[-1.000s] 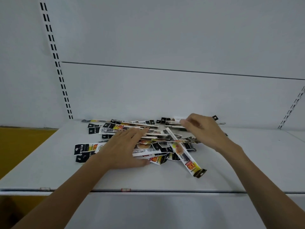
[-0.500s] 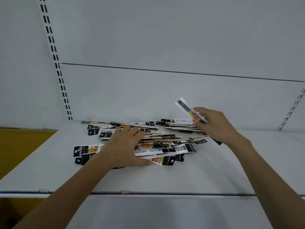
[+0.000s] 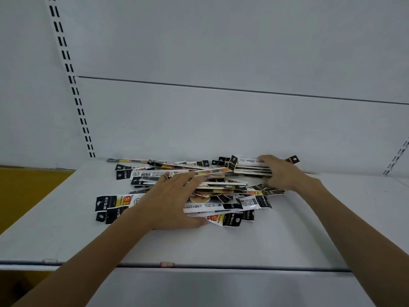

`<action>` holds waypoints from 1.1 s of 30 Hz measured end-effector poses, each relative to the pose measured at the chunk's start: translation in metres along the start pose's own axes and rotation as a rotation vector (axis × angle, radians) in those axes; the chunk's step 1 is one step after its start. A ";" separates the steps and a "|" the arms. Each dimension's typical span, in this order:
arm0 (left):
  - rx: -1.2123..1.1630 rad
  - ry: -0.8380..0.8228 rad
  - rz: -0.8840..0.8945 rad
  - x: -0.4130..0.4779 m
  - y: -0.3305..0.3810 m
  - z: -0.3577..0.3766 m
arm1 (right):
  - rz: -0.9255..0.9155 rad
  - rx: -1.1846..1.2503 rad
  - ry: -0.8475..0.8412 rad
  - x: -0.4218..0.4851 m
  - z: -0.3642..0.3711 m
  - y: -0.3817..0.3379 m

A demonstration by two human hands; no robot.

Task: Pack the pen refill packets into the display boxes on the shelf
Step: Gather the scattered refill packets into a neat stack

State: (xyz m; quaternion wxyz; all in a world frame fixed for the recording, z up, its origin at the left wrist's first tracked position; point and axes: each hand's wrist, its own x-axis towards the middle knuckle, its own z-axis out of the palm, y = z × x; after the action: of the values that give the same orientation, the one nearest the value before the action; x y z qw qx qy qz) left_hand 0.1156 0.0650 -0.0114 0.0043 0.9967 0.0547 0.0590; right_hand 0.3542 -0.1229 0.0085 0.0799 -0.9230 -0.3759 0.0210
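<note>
Packets (image 3: 221, 206) — light, slick, floppy; left hand (image 3: 170, 200) flat on the heap, grip open; right hand (image 3: 282, 173) pinches a bundle (image 3: 252, 169) — squeeze it mid-length, I'd say.

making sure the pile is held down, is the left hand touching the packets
Touching. The head view shows the left hand lying flat on the packets, with its fingers stretched across the top of the pile and no gap under them.
</note>
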 end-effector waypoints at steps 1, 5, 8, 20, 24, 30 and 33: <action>-0.001 -0.007 0.006 0.001 -0.001 0.000 | 0.000 -0.002 0.006 0.004 0.002 0.002; 0.023 -0.019 0.017 0.006 -0.003 0.000 | 0.007 -0.239 -0.034 0.020 0.001 -0.001; 0.031 -0.003 0.027 0.006 -0.003 0.002 | -0.023 -0.247 -0.020 0.023 -0.004 -0.004; 0.060 0.011 0.034 0.005 -0.003 -0.001 | -0.044 0.072 0.102 0.009 -0.028 0.005; 0.061 0.037 0.041 0.005 -0.004 -0.001 | -0.129 0.106 0.212 0.000 -0.046 -0.018; 0.127 0.454 0.138 0.003 -0.001 0.000 | -0.402 0.141 0.149 -0.001 -0.042 -0.109; 0.111 0.626 0.177 -0.006 -0.007 -0.010 | -0.436 0.156 -0.066 0.006 -0.021 -0.138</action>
State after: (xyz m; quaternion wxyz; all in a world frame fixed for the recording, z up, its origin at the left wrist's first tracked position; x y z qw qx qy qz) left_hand 0.1073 0.0717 -0.0020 -0.0723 0.9298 -0.0305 0.3596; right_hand 0.2648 -0.0240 0.0517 0.1411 -0.8097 -0.5662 0.0621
